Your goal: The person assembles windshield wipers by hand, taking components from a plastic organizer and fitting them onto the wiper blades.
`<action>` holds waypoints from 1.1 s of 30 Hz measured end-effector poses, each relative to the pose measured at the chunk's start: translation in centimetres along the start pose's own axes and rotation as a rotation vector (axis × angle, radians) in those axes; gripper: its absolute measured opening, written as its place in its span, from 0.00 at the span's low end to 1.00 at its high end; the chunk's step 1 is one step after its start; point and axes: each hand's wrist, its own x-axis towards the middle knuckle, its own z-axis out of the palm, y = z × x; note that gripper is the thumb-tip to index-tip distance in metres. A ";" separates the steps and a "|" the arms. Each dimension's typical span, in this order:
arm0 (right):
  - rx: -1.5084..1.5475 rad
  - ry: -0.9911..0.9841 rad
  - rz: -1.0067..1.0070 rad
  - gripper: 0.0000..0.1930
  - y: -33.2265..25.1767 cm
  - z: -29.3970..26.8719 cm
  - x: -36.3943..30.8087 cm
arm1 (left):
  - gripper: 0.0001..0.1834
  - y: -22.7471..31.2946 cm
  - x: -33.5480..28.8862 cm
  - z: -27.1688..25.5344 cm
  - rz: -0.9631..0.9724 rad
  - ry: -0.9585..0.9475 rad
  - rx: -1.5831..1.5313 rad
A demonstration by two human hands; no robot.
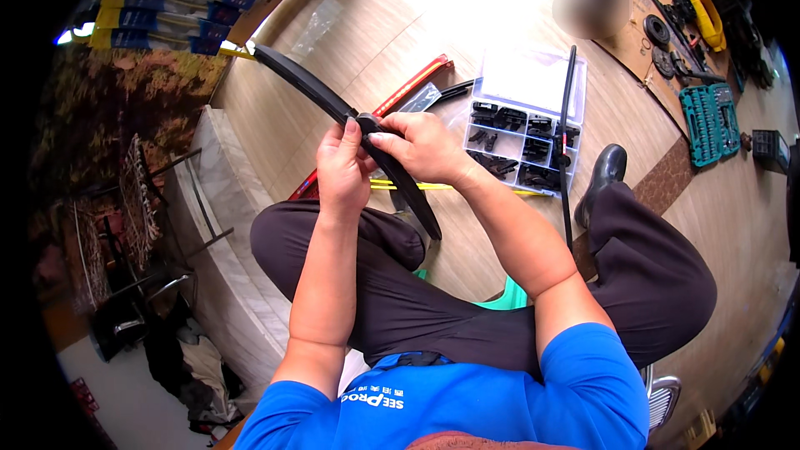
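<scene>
A black wiper blade [305,82] slants across in front of me, its far end up and to the left, its near end above my thigh. My left hand [342,168] closes round the blade's middle. From the right, my right hand [421,147] pinches the same middle part, where a dark connector piece sits; its details are mostly hidden by the fingers. Just beyond my right hand lies an open clear plastic organizer box [581,108] with several black small fittings in its compartments. Another thin black wiper blade [567,108] rests across the box's right side.
Red-and-black long packaging [414,83] lies on the floor behind my hands, with yellow strips [433,187] nearer. A teal socket set case [709,125] lies right, by a board of tools [627,42]. Blue-and-yellow packages [167,0] hang far left. A green stool [507,296] shows beneath me.
</scene>
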 end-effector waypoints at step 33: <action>-0.607 0.209 0.363 0.20 7.4 -7.8 -0.2 | 0.19 0.0 0.1 -0.4 0.078 0.268 -0.127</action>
